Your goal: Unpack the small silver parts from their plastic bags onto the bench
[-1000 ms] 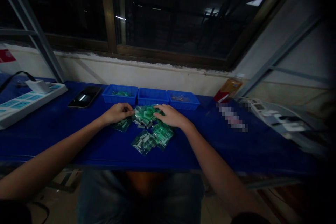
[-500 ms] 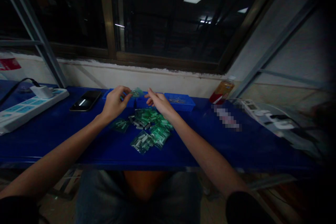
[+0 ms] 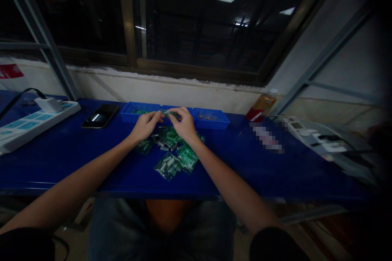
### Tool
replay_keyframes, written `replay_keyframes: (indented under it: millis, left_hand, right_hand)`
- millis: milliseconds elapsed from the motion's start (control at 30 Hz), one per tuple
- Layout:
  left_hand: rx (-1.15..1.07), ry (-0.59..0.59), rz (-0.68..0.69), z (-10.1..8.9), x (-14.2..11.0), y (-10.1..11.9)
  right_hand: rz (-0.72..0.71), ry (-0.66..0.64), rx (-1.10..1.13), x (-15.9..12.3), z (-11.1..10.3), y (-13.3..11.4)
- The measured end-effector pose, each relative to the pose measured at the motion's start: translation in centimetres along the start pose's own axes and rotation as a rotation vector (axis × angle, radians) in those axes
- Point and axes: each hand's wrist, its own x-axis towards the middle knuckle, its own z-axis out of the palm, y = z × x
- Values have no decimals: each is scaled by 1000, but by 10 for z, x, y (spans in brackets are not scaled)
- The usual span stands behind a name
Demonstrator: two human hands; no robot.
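Note:
A small clear-green plastic bag [image 3: 166, 113] is stretched between my two hands, just above the middle blue bin. My left hand [image 3: 144, 127] pinches its left side with thumb and fingers. From the right, my right hand [image 3: 184, 124] has its thumb and fingers closed on the other side, partly covering it. Below my hands lies a pile of similar green bags [image 3: 168, 166] with small silvery metal pieces inside. Behind them stand a left blue bin [image 3: 126, 116] with green bags in it, a mostly covered middle bin, and a right blue bin [image 3: 223, 122] holding small metal parts.
On the blue table [image 3: 101, 159], a phone [image 3: 100, 116] and a white power strip [image 3: 18, 130] lie to the left. To the right are a drink bottle [image 3: 261, 107], a blurred-out item [image 3: 267, 138] and plugs with cables [image 3: 327, 145]. A window wall rises behind.
My right hand has moved in from the side, its fingers closing on the bag. My left hand has shifted right and slightly down with the bag, uncovering the left bin.

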Motion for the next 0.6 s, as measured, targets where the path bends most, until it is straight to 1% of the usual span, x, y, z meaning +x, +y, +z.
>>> replay_keyframes:
  millis: [67,100,167,233,333,400,467,533,600]
  left_hand:
    - [-216,-16,-170,-2,2,-2]
    - [-291,-21,-229,-2,3,-3]
    - [-368,-31,-288,-2,3,-5]
    - [-383,-11,-277,-1,4,-7]
    - [-345,93,-184,-1,3,-8]
    - [-268,180,-88,-3,3,-8]
    - [-112,231,49,-6,1,-5]
    - [75,219,204,-7,-2,-1]
    - [190,162,318,-5,-5,2]
  right_hand:
    - [-101,-67,-126,-3,1,-6]
    - [-136,-95,-179,-5,1,-9]
    - [-173,-129,-259,-7,1,-13]
    - [-179,-139,-296,-9,1,-15]
    - [-124,-130,-285,-7,0,-17]
    - [-7,-119,-184,-4,-1,-17]
    - [166,-146,21,-1,-1,-15]
    - [328,-185,252,1,0,-13]
    - [417,-176,397,2,1,-9]
